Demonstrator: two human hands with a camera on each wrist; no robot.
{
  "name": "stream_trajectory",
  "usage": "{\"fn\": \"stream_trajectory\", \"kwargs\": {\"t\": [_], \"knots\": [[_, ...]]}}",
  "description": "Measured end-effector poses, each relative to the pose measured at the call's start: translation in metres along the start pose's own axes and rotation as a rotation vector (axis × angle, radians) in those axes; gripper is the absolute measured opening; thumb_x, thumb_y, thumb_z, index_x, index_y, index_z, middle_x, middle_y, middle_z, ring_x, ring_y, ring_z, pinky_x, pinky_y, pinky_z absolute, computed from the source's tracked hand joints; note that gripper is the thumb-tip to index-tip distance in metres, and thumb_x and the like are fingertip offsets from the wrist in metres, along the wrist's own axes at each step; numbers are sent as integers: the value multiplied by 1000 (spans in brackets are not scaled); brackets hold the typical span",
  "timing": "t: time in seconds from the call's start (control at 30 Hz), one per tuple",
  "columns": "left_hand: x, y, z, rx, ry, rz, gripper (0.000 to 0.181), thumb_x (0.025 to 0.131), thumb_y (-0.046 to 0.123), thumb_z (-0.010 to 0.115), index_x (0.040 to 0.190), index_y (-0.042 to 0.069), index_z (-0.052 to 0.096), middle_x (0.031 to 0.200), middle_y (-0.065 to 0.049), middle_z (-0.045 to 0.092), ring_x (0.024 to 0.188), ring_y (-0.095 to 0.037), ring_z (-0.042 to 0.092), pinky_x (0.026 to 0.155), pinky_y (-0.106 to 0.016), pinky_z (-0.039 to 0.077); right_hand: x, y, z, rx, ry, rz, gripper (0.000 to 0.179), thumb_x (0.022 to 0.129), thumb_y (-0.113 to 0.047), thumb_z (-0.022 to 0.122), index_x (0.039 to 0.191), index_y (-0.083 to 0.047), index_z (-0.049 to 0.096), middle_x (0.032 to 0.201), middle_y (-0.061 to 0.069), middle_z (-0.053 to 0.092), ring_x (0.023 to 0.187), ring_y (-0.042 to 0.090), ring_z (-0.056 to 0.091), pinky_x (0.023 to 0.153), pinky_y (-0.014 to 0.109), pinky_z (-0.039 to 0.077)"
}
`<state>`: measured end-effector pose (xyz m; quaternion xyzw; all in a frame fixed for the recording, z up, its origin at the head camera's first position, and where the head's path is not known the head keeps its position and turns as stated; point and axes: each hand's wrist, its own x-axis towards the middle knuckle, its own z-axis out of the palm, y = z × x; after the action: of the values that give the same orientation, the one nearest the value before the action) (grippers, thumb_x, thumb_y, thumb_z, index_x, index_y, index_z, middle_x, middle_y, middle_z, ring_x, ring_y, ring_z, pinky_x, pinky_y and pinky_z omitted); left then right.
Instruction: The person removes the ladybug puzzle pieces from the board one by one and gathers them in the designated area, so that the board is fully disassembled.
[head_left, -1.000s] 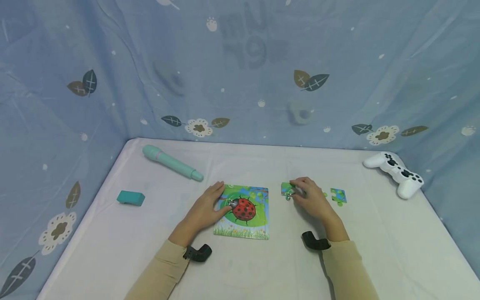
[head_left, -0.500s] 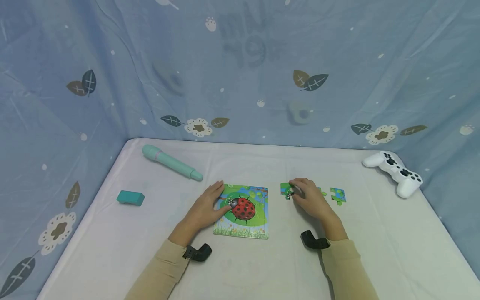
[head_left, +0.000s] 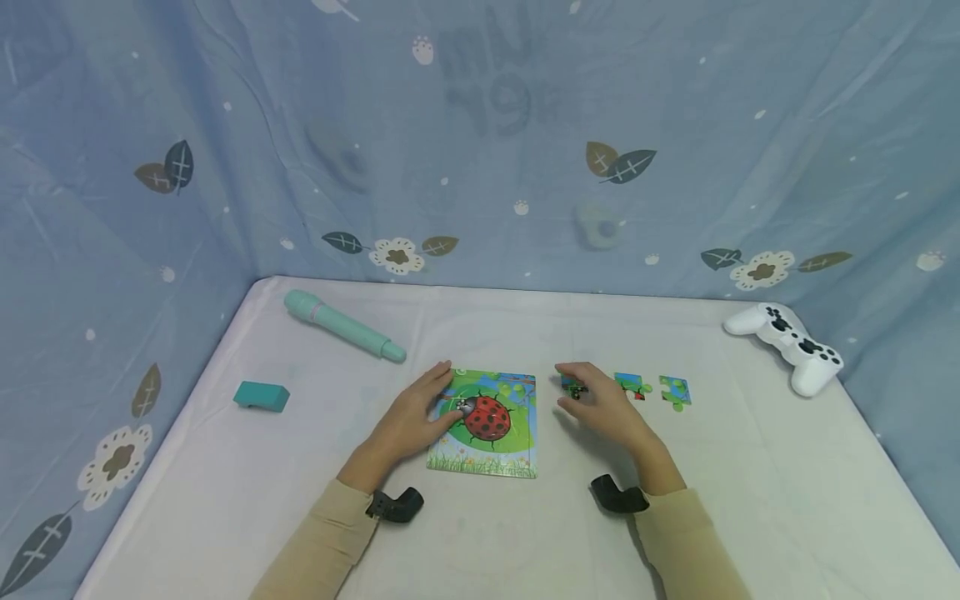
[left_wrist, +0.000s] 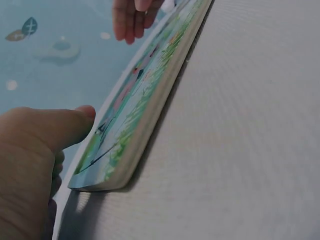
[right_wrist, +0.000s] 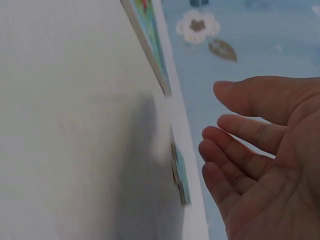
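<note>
My left hand (head_left: 405, 423) lies along the left side of a square ladybug jigsaw puzzle (head_left: 486, 454), its thumb over the picture near the ladybug's head. In the left wrist view the thumb (left_wrist: 70, 125) reaches over the puzzle's thick edge. My right hand (head_left: 606, 408) hovers to the right of the puzzle, thumb and fingers apart. The right wrist view shows its palm with nothing held. A jigsaw piece (head_left: 572, 386) lies behind the right fingers, partly hidden by them. Two more loose pieces, a middle jigsaw piece (head_left: 628, 383) and a right-hand jigsaw piece (head_left: 676, 390), lie farther right.
A teal toy microphone (head_left: 345, 327) lies at the back left, with a teal block (head_left: 261, 396) nearer on the left. At the far right rests a white game controller (head_left: 787, 346). Blue patterned cloth (head_left: 480, 150) rises behind the white table cover (head_left: 480, 542).
My right hand has let go of the leftmost loose piece, spread its fingers and shifted left, uncovering the middle piece. My left hand has stayed on the puzzle.
</note>
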<state>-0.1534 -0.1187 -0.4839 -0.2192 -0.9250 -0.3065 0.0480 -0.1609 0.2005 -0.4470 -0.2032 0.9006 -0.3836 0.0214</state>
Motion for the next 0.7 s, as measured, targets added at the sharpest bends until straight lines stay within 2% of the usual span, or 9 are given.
{"fn": "stream_trajectory", "kwargs": {"t": [0.13,0.27,0.47,0.6,0.7], "knots": [[-1,2,-2,12,-2,60,64,88,36,66,139,2,46,149,-9,40,138,-29,37,114,-42,32,0,-9,9,53,-44,-2,53,89,-15,67,136,-3,47,134,15,52,119,34,52,98,51,46],[-3,8,-2,21,7,158,58,88,31,67,136,3,52,144,-9,47,133,-29,43,112,-42,35,-3,-15,18,89,-89,-26,54,88,-15,67,136,-3,47,134,14,53,121,33,51,102,49,44],[-7,19,1,37,-23,271,50,87,29,68,131,6,58,137,-7,54,129,-26,49,107,-41,41,-9,-21,30,79,-149,-100,52,87,-16,68,133,1,49,133,13,54,123,31,51,103,47,43],[-10,27,6,32,-92,293,53,88,32,67,134,7,56,139,-7,53,130,-28,48,107,-43,42,-13,-21,38,30,-121,-144,51,84,-14,70,130,0,52,129,11,55,123,30,50,103,49,42],[-12,30,8,31,-145,278,55,88,34,66,135,7,54,141,-7,51,132,-28,45,108,-43,40,-15,-19,43,-13,-93,-151,50,83,-13,71,129,-3,54,128,10,54,123,29,48,104,50,40]]}}
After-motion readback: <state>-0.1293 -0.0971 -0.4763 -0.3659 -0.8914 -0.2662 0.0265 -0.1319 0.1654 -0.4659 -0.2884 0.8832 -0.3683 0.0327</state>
